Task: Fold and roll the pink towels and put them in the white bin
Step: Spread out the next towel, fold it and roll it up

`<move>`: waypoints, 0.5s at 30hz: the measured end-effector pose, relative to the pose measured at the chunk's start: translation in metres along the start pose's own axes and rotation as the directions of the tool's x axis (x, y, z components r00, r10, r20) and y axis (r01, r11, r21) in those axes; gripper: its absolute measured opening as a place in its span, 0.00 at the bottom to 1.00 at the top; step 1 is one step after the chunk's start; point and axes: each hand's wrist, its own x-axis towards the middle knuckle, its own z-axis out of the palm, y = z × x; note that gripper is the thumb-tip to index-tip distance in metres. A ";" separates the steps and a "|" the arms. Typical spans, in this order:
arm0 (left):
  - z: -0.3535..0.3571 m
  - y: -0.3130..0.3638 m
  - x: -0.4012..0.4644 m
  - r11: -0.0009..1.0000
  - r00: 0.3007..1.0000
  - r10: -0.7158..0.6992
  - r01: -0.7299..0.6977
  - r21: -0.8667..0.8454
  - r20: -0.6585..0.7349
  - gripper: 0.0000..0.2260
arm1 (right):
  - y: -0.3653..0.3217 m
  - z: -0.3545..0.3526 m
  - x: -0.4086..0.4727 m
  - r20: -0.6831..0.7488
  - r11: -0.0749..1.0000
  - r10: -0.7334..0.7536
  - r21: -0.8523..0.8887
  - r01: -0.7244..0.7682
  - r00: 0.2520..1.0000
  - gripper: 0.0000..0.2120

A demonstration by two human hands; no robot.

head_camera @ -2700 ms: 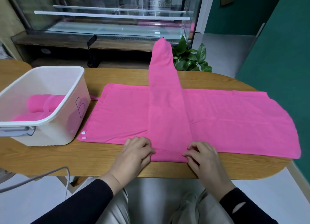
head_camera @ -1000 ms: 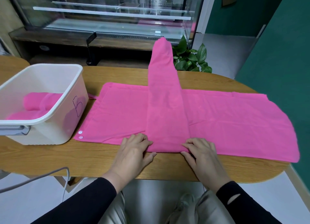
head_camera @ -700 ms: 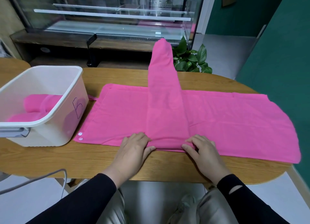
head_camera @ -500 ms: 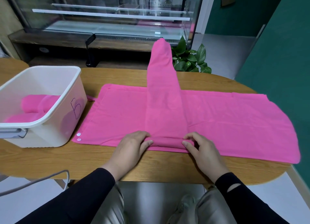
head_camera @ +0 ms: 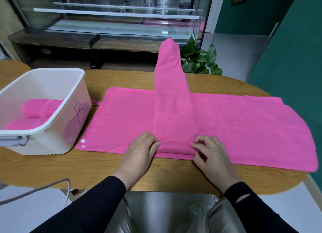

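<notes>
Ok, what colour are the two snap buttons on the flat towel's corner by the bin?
White, on the snap buttons, clear in the head view.

Table: long oval light-wood tabletop [head_camera: 97, 170], rounded right end
Left side: white plastic bin [head_camera: 52, 142] sitting on it
Middle to right: flat pink towel [head_camera: 244, 128] spread out, its right end possibly hanging off the edge
</notes>
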 end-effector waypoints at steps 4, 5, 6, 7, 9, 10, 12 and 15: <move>0.002 -0.003 -0.001 0.996 0.997 0.078 -0.077 0.042 -0.009 0.05 | 0.000 0.003 0.001 0.068 0.999 -0.003 -0.043 0.006 0.998 0.16; 0.002 -0.003 -0.001 0.994 0.996 0.091 -0.090 0.056 -0.006 0.06 | 0.001 0.004 0.001 0.064 0.999 -0.004 -0.045 0.007 0.998 0.15; 0.002 -0.002 -0.001 0.993 0.996 0.094 -0.094 0.070 -0.003 0.09 | 0.001 0.004 0.001 0.057 0.999 -0.009 -0.051 0.012 0.998 0.15; 0.001 -0.001 -0.002 0.991 0.995 0.095 -0.095 0.090 0.002 0.11 | 0.000 0.004 0.001 0.051 0.998 -0.009 -0.055 0.012 0.999 0.14; 0.000 0.000 -0.004 0.980 0.993 0.116 -0.117 0.162 0.019 0.16 | -0.001 0.003 0.002 0.043 0.999 0.022 -0.041 -0.020 0.999 0.15; 0.000 0.000 -0.005 0.969 0.990 0.134 -0.138 0.205 0.034 0.18 | -0.002 0.003 0.003 0.041 0.999 0.044 -0.025 -0.043 0.998 0.15; 0.000 0.002 -0.007 0.950 0.986 0.151 -0.163 0.268 0.067 0.21 | -0.003 0.001 0.004 0.024 0.998 0.055 -0.006 -0.054 0.998 0.13; -0.001 0.003 -0.007 0.948 0.988 0.143 -0.152 0.281 0.051 0.20 | -0.003 -0.002 0.004 0.008 0.999 0.041 0.010 -0.041 0.999 0.13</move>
